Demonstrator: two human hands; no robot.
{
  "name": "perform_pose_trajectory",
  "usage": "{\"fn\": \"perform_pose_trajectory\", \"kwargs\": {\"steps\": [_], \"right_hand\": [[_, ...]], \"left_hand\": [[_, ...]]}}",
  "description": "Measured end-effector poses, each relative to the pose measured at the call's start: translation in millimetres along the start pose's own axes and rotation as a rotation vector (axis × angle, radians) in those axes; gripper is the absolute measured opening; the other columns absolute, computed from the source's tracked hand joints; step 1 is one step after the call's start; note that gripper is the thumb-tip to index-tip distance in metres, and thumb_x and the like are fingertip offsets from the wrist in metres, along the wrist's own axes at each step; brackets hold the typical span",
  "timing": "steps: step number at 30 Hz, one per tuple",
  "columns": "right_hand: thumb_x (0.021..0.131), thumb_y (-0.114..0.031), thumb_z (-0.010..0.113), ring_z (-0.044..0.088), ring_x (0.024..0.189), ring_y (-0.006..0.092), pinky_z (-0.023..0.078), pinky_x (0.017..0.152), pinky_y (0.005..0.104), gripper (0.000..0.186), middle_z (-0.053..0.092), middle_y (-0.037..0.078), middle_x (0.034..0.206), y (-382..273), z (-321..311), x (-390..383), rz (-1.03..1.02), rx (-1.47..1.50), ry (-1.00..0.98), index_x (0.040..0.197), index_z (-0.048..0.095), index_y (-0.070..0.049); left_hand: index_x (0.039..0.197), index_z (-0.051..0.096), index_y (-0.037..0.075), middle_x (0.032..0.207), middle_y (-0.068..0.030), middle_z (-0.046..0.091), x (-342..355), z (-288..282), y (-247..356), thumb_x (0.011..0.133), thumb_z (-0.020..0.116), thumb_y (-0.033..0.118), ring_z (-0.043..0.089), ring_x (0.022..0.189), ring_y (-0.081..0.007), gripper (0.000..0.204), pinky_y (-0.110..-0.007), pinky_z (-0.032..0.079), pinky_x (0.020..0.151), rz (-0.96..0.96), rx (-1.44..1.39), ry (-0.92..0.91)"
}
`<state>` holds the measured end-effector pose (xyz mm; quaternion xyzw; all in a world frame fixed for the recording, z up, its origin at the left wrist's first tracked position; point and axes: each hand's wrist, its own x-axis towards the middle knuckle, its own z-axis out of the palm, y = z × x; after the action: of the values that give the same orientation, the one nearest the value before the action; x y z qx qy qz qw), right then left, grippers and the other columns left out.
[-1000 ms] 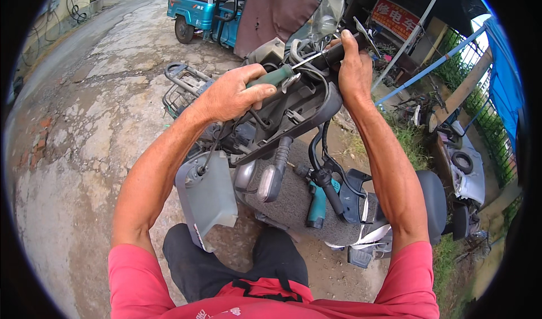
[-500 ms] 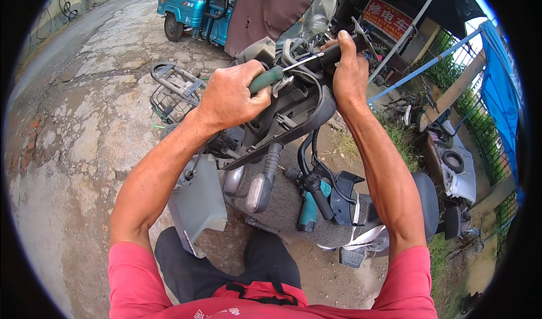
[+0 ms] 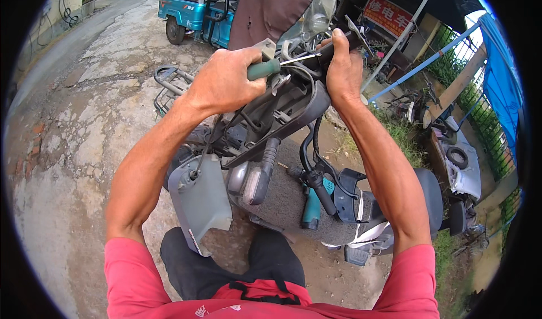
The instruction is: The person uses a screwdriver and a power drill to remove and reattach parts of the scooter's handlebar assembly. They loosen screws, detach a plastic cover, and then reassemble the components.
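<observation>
My left hand (image 3: 226, 81) is closed round the green handle of a screwdriver (image 3: 264, 69). Its metal shaft points right, the tip at or very near a black handlebar grip (image 3: 326, 56); contact is unclear. Round that grip, at its far right side, my right hand (image 3: 345, 73) is wrapped with the thumb up. Below both hands lies the scooter's opened black front shell (image 3: 305, 111), its inner ribs and cables showing. A grey plastic panel (image 3: 200, 200) hangs at the lower left, beside a turn signal lamp (image 3: 255, 183).
A teal cordless drill (image 3: 311, 210) and a loose black handlebar part (image 3: 322, 194) rest on the carpeted footboard (image 3: 282, 169). The scooter's seat (image 3: 430, 198) is at the right. Behind stands a blue three-wheeler (image 3: 186, 15); a tyre (image 3: 457, 157) lies on the far right.
Both hands have shifted slightly to the left in the view, the screwdriver tilting a little. The view itself has moved slightly. Each hand keeps its hold.
</observation>
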<state>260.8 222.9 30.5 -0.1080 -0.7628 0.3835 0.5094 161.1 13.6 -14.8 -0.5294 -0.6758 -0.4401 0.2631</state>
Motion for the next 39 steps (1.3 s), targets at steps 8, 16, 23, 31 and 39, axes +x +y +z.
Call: {"fn": "perform_pose_trajectory", "kwargs": {"steps": [8,16,23,31,39], "right_hand": [[0.096,-0.054,0.052,0.061,0.082,0.0257,0.047,0.081,0.0413,0.061,0.067,0.015,0.084,-8.9,-0.4,-5.9,0.027,0.028,-0.021,0.092,0.068,0.005],[0.096,-0.053,0.053,0.061,0.083,0.0254,0.046,0.081,0.0413,0.060,0.067,0.014,0.084,-0.7,-0.7,-1.1,0.021,0.009,-0.026,0.091,0.068,0.005],[0.099,-0.054,0.051,0.062,0.079,0.0204,0.047,0.079,0.0361,0.060,0.069,0.011,0.082,-3.7,1.6,-2.2,0.007,0.016,0.003,0.090,0.070,0.003],[0.099,-0.055,0.054,0.062,0.079,0.0169,0.048,0.079,0.0318,0.059,0.070,0.011,0.087,8.8,1.8,3.3,0.049,0.060,-0.035,0.093,0.068,0.002],[0.099,-0.058,0.051,0.064,0.082,0.0187,0.047,0.082,0.0327,0.065,0.072,0.012,0.088,-4.3,4.8,-4.9,0.037,-0.040,0.025,0.094,0.070,0.004]], "left_hand": [[0.088,0.068,-0.002,0.074,-0.0174,0.067,12.0,-24.3,1.1,0.081,0.077,0.029,0.064,0.064,-0.0286,0.033,-0.041,0.052,0.065,-0.053,0.008,-0.101],[0.095,0.065,0.003,0.086,-0.0116,0.061,-15.9,21.5,5.0,0.083,0.081,0.012,0.062,0.076,-0.0273,0.022,-0.036,0.052,0.071,0.020,-0.172,0.349],[0.088,0.067,0.002,0.082,-0.0110,0.062,-22.8,50.9,-4.7,0.083,0.081,0.008,0.061,0.073,-0.0267,0.017,-0.037,0.050,0.066,0.130,-0.137,0.501],[0.084,0.070,0.002,0.077,-0.0080,0.062,-20.1,47.6,2.9,0.084,0.082,0.010,0.060,0.067,-0.0178,0.015,-0.033,0.047,0.062,-0.075,-0.287,0.435],[0.082,0.070,0.001,0.075,-0.0076,0.065,-17.6,35.7,7.9,0.084,0.083,0.018,0.061,0.066,-0.0168,0.021,-0.033,0.048,0.061,-0.174,-0.300,0.340]]}}
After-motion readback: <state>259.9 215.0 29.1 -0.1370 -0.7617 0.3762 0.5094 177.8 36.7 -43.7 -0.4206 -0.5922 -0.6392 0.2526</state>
